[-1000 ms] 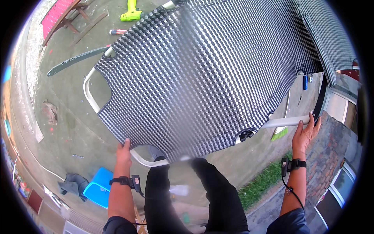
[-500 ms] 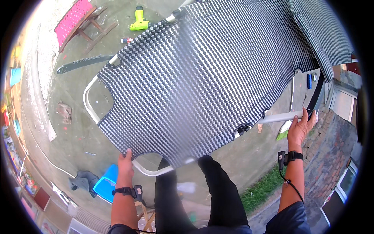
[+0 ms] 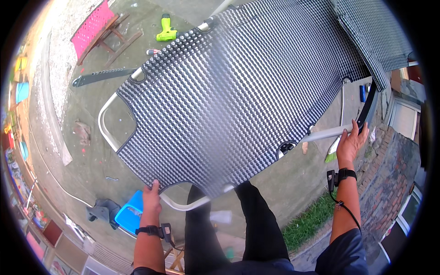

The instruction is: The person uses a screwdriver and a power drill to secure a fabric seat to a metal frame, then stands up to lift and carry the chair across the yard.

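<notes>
A folding lounge chair [image 3: 256, 91] with black-and-white woven fabric on a white tube frame is tilted across the view in front of my legs. My left hand [image 3: 151, 199] is closed on its near left corner, thumb on top of the fabric beside the curved end tube. My right hand [image 3: 350, 144] is closed around the outer end of a white tube leg [image 3: 327, 133], where it meets a black armrest [image 3: 366, 110]. Another dark, slotted armrest [image 3: 103, 76] sticks out from the far side. The fingers under the frame are partly hidden.
A lime-green power drill [image 3: 167, 30] lies on the concrete beyond the chair, near a pink-seated wooden stool [image 3: 94, 30]. A small wrench [image 3: 112, 178] and blue plastic stool [image 3: 130, 213] are at left. Grass [image 3: 307, 224] and a brick edge [image 3: 366, 169] border the right.
My left hand and the chair's near end have shifted slightly right and down in the picture. My right hand has moved a little left and up. Both hands keep their holds.
</notes>
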A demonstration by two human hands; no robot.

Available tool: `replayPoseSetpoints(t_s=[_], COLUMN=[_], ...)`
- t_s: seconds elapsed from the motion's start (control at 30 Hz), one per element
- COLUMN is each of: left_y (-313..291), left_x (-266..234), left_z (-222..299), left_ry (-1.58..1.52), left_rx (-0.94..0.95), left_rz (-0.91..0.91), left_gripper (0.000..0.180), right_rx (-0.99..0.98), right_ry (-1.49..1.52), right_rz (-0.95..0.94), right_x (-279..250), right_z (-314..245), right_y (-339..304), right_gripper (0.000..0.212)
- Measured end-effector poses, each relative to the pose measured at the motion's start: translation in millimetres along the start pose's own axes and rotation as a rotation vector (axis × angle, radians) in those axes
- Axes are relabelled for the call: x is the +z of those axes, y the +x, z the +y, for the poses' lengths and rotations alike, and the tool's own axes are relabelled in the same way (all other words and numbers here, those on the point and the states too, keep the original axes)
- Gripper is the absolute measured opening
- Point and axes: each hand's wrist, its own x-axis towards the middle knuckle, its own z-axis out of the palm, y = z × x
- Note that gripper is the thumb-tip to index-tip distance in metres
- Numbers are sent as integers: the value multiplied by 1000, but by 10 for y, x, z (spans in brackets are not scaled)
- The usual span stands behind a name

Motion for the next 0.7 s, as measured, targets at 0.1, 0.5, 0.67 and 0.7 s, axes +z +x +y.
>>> replayPoseSetpoints(t_s=[0.1,0.5,0.67,0.7], left_y=[-67,-818,-1257,-954], left_x=[22,-169,-405,-234], left_z=[49,315,411,181], left_ry=[-19,-27,-35,-53], left_rx=[46,171,218,258], left_rz=[-30,-117,-252,-344], left_gripper=[41,34,31,31], right_rx=[-22,12,-38,-50], right_ry=[13,176,311,390], right_rz=[44,-107,-167,-121], right_x=[101,317,74,191], right_z=[94,320,291,292], right_y=[70,340,328,217], right_gripper=[50,57,70,73])
